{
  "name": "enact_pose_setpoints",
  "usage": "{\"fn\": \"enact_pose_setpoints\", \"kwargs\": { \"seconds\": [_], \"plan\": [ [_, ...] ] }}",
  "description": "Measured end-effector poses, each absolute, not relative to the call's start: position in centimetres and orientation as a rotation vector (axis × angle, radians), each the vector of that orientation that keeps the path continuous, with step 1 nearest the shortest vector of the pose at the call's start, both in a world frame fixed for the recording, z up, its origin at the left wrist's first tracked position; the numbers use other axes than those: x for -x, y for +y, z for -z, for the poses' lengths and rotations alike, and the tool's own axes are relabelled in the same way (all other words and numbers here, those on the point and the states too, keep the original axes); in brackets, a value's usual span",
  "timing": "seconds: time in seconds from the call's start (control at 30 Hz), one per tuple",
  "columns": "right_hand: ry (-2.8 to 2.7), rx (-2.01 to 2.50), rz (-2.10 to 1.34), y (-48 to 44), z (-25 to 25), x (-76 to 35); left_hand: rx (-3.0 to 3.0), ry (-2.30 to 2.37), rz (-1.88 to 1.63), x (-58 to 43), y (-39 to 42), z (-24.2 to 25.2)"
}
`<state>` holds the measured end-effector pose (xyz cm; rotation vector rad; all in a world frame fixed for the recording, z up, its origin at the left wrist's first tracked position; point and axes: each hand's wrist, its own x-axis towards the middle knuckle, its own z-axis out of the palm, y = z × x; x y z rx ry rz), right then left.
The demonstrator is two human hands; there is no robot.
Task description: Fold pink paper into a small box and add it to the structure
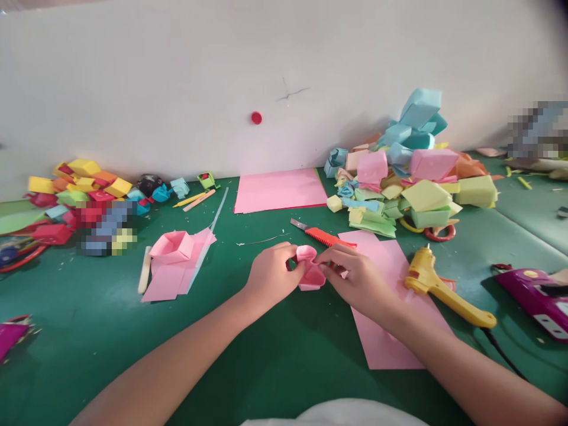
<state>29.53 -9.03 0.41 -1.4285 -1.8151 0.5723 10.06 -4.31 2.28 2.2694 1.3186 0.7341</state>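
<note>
We see both hands meeting over the green counter (266, 361), just ahead of us and a little right of centre. Between them sits a small pink paper piece (309, 271) with a rounded, curled top. The left hand (270, 273) pinches it from the left side, fingers closed on its edge. The right hand (355, 278) grips it from the right, fingers clamped on the paper too. The piece is held just above the counter, at the near-left edge of a flat pink sheet (390, 337) that lies under the right wrist.

Just behind the hands lies an orange utility knife (326, 236), blade pointing left. To the right, a yellow glue gun (439, 287) lies across the sheet's far edge, and a purple tool (536, 296) lies beyond it — we cannot tell what kind.

To the left, well apart from the hands, a folded pink box (171, 245) rests on more pink paper. A second pink sheet (279, 189) lies flat against the white wall (177, 71). Heaps of folded coloured paper stand at either side — a tall heap (412, 177) on the right, a lower heap (84, 180) on the left.
</note>
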Motion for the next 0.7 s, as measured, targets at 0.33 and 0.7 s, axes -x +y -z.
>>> {"fn": "enact_pose_setpoints", "kwargs": {
  "seconds": [0.33,0.7],
  "plan": [
    [-1.785,1.405,-0.594,-9.08,-0.41,-29.14,-2.307,1.191,-0.729,-9.98,-4.06,-1.67],
    [-2.025,1.348,-0.221,-8.77,0.15,-29.7,-2.255,1.163,-0.638,-10.0,-4.36,-1.88]
  ]
}}
